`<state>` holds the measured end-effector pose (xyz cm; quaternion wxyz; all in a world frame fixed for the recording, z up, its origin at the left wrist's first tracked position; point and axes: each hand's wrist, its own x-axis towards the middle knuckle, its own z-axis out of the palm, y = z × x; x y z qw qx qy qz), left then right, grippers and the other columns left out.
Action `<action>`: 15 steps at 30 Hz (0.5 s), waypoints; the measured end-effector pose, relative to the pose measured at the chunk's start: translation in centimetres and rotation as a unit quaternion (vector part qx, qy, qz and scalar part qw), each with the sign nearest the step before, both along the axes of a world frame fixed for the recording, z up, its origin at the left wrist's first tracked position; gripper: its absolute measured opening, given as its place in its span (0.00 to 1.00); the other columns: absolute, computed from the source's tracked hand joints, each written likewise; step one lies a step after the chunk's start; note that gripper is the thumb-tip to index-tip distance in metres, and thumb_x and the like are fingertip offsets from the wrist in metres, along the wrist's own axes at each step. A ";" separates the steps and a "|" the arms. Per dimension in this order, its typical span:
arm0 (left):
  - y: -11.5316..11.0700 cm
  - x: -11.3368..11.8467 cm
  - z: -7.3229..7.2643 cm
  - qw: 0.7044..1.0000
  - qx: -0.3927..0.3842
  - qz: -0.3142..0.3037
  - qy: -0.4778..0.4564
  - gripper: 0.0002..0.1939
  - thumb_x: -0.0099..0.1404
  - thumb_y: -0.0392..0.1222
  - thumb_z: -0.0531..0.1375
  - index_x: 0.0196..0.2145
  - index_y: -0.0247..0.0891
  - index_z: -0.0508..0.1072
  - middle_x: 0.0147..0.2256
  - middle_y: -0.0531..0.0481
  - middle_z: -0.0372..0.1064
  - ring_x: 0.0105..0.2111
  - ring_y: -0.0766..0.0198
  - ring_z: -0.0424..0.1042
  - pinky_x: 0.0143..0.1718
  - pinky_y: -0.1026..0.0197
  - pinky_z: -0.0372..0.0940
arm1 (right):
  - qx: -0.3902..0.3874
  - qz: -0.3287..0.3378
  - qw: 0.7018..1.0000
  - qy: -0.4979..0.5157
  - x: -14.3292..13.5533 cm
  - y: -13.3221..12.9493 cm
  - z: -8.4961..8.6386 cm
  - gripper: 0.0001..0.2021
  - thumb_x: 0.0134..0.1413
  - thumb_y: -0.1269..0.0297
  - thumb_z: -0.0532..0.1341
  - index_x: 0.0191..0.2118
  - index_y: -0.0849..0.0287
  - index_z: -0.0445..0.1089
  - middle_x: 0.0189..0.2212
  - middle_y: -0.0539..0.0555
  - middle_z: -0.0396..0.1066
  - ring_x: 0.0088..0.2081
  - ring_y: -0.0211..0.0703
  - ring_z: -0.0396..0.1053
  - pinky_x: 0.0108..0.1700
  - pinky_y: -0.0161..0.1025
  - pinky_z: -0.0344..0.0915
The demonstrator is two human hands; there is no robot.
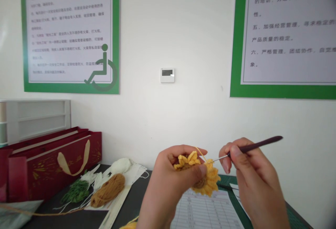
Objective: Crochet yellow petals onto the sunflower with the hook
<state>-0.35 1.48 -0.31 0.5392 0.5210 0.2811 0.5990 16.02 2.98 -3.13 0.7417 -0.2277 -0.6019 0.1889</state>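
A yellow crocheted flower with a brown centre is pinched between the thumb and fingers of my left hand. My right hand grips a crochet hook by its dark handle. The hook's thin metal shaft points left, and its tip touches the flower's upper edge beside my left thumb. A strand of yellow yarn runs from my left index finger down to the hook tip. My left thumb covers part of the flower.
Below the hands lie a printed sheet and a green cutting mat. At left are brown yarn, green yarn, white yarn and red gift bags. Behind stands a wall with a thermostat.
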 end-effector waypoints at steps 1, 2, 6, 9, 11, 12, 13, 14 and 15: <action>0.1 -0.1 0.0 1.000 -0.007 -0.015 0.000 0.11 0.45 0.36 0.76 0.29 0.35 0.83 0.30 0.47 0.79 0.27 0.66 0.72 0.30 0.64 0.66 | -0.023 0.047 0.998 0.020 -0.1 0.2 0.2 0.14 0.66 0.58 0.59 0.28 0.56 0.66 0.22 0.48 0.64 0.26 0.37 0.62 0.29 0.35 0.62; 0.1 -0.3 0.0 0.999 -0.012 -0.031 0.001 0.12 0.45 0.36 0.76 0.30 0.35 0.83 0.29 0.48 0.78 0.27 0.66 0.72 0.30 0.64 0.66 | -0.049 0.095 0.994 0.037 -0.2 0.3 0.3 0.15 0.65 0.57 0.60 0.27 0.56 0.65 0.21 0.48 0.63 0.25 0.37 0.62 0.29 0.34 0.62; 0.3 -0.5 0.0 0.997 -0.012 -0.071 0.001 0.13 0.46 0.38 0.76 0.31 0.33 0.83 0.28 0.47 0.77 0.27 0.64 0.72 0.31 0.63 0.65 | -0.134 0.236 0.959 0.076 -1.2 0.5 0.3 0.17 0.63 0.55 0.62 0.26 0.56 0.60 0.22 0.48 0.63 0.26 0.37 0.61 0.30 0.34 0.64; 0.4 -0.4 0.0 0.998 -0.020 -0.055 -0.006 0.13 0.45 0.36 0.76 0.30 0.32 0.83 0.28 0.47 0.78 0.28 0.64 0.72 0.31 0.63 0.65 | -0.113 0.219 0.966 0.077 -1.7 0.9 0.0 0.15 0.62 0.56 0.64 0.28 0.55 0.63 0.25 0.48 0.65 0.28 0.37 0.64 0.31 0.34 0.65; 0.4 -0.3 0.0 0.999 -0.026 -0.047 -0.010 0.14 0.44 0.36 0.77 0.30 0.32 0.82 0.27 0.48 0.77 0.27 0.64 0.72 0.30 0.63 0.65 | -0.038 0.160 0.985 0.048 -1.8 1.2 -0.1 0.10 0.62 0.58 0.65 0.31 0.55 0.68 0.29 0.50 0.69 0.31 0.38 0.68 0.34 0.34 0.68; 0.4 -0.3 0.0 0.998 -0.027 -0.046 -0.013 0.14 0.43 0.36 0.77 0.30 0.32 0.82 0.27 0.48 0.77 0.27 0.65 0.72 0.31 0.63 0.65 | 0.007 0.127 0.991 0.028 -1.8 1.3 -0.2 0.07 0.62 0.60 0.65 0.33 0.54 0.70 0.33 0.51 0.72 0.34 0.39 0.70 0.36 0.35 0.69; 0.4 -0.2 0.0 0.998 -0.028 -0.046 -0.017 0.15 0.43 0.36 0.77 0.30 0.33 0.82 0.27 0.48 0.77 0.27 0.65 0.72 0.31 0.63 0.65 | 0.049 0.100 0.994 0.006 -1.8 1.4 -0.3 0.03 0.62 0.63 0.64 0.36 0.53 0.72 0.36 0.52 0.74 0.38 0.41 0.73 0.39 0.37 0.71; 0.3 -0.2 0.0 0.998 -0.028 -0.046 -0.020 0.15 0.43 0.36 0.78 0.30 0.33 0.82 0.27 0.49 0.76 0.27 0.65 0.72 0.31 0.63 0.66 | 0.086 0.079 0.993 -0.013 -1.8 1.4 -0.3 0.01 0.62 0.66 0.64 0.38 0.53 0.73 0.38 0.52 0.75 0.41 0.42 0.74 0.42 0.39 0.72; 0.3 -0.2 0.0 0.998 -0.027 -0.045 -0.023 0.16 0.43 0.37 0.78 0.30 0.33 0.82 0.27 0.49 0.76 0.27 0.65 0.72 0.31 0.63 0.66 | 0.115 0.064 0.991 -0.026 -1.8 1.3 -0.4 0.04 0.63 0.68 0.63 0.40 0.52 0.73 0.39 0.53 0.76 0.43 0.44 0.75 0.44 0.41 0.73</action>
